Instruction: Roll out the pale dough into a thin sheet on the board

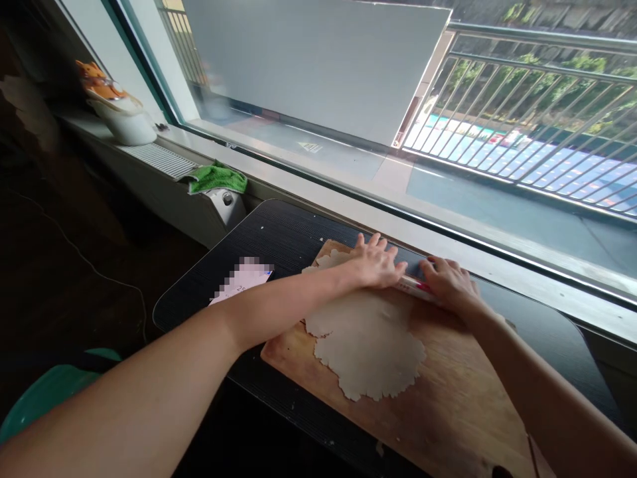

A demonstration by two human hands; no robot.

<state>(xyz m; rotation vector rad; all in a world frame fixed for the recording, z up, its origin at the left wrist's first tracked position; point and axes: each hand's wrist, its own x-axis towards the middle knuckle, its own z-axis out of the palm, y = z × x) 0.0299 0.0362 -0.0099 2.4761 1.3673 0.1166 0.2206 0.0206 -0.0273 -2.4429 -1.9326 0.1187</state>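
Note:
A thin, ragged sheet of dough lies on a wooden board. Across its far part runs a pale rolling pin with pink-red print, visible only between my hands. My left hand rests flat over the pin's left part, fingers stretched and spread. Over the right part lies my right hand, palm down with its fingers extended forward, not wrapped round the pin. The pin's ends are mostly hidden beneath the hands.
The board sits on a dark table against a window sill. A phone lies left of the board. Beyond the table's left corner are a green cloth and a white bin. A green stool stands lower left.

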